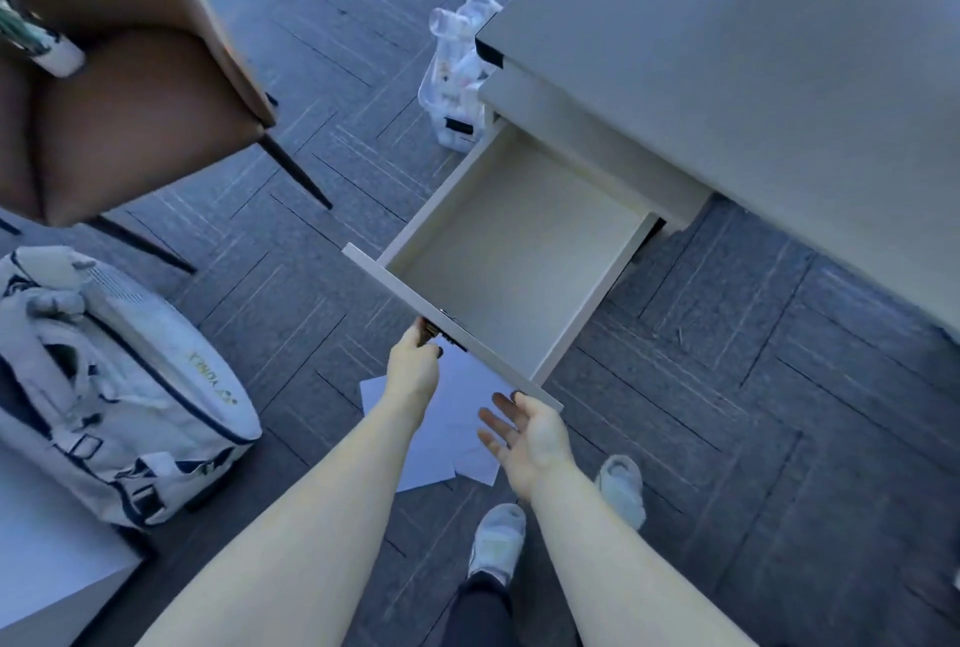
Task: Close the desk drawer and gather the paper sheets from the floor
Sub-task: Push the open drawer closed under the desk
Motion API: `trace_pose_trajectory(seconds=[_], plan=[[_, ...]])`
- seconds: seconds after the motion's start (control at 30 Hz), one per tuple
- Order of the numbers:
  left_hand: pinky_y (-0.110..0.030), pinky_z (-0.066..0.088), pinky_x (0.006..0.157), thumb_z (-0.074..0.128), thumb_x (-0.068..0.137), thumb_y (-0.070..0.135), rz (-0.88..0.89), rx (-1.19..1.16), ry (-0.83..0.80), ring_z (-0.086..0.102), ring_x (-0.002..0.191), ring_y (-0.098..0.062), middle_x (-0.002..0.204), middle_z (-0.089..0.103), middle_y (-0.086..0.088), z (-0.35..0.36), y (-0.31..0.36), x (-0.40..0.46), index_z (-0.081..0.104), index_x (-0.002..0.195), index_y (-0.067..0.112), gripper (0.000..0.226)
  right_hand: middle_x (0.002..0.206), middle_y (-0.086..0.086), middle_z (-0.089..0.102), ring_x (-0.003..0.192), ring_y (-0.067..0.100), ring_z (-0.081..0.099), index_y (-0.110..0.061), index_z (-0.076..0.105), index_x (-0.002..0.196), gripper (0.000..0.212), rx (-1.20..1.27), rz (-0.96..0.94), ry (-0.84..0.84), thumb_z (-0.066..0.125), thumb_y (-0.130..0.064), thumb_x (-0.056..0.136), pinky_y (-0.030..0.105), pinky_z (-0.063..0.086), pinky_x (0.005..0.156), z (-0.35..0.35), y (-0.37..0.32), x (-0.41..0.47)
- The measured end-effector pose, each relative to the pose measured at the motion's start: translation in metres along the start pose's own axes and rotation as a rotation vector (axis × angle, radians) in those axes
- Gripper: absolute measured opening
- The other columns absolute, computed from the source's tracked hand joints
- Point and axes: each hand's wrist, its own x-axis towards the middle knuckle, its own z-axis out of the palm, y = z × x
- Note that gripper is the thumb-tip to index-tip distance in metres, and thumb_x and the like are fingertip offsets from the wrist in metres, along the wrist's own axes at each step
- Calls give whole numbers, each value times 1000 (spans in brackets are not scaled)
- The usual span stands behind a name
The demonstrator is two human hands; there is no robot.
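The desk drawer (511,241) is pulled far out from the pale desk (727,48) and its inside is bare. My left hand (415,365) is closed on the dark handle at the drawer front (405,290). My right hand (524,430) hovers open, palm up, its fingertips close to the front panel's right end; contact is unclear. White paper sheets (457,430) lie overlapping on the dark floor below the drawer front, partly hidden by both arms.
A brown chair (135,100) with thin dark legs stands at the left. A white backpack (114,407) lies on the floor below it. A clear plastic bag (457,74) leans by the desk corner. My feet in pale slippers (498,542) stand near the sheets.
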Motion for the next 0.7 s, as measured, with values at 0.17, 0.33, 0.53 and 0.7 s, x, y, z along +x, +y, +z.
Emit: trace_pose_trajectory(seconds=[0.17, 0.33, 0.53, 0.7], plan=[[-30, 45, 70, 39, 82, 2, 13, -50, -16, 52, 79, -20, 129, 63, -6, 37, 34, 21, 53, 131, 30, 59, 123, 10, 64, 95, 29, 67, -2, 56, 122, 33, -43, -16, -14, 46, -22, 99, 39, 53, 67, 0, -53, 9], [-30, 44, 70, 36, 84, 1, -2, -100, 2, 58, 87, -14, 128, 62, 2, 75, 69, 40, 52, 133, 32, 60, 126, 9, 64, 96, 30, 68, -10, 52, 127, 33, -90, -4, -50, 45, -26, 99, 39, 54, 69, -5, -106, 23], [-31, 43, 81, 33, 84, -6, 22, -129, 59, 60, 98, -17, 116, 59, 8, 119, 109, 61, 51, 133, 28, 62, 112, 4, 66, 88, 27, 66, -16, 62, 100, 19, -116, -4, -56, 46, -26, 98, 38, 52, 68, -1, -169, 39], [-29, 40, 62, 40, 80, 3, 59, -127, 111, 53, 74, -18, 120, 66, 9, 153, 130, 84, 53, 132, 31, 61, 110, 0, 66, 82, 25, 66, -17, 54, 123, 28, -103, -33, -55, 44, -28, 99, 36, 52, 67, -3, -209, 57]])
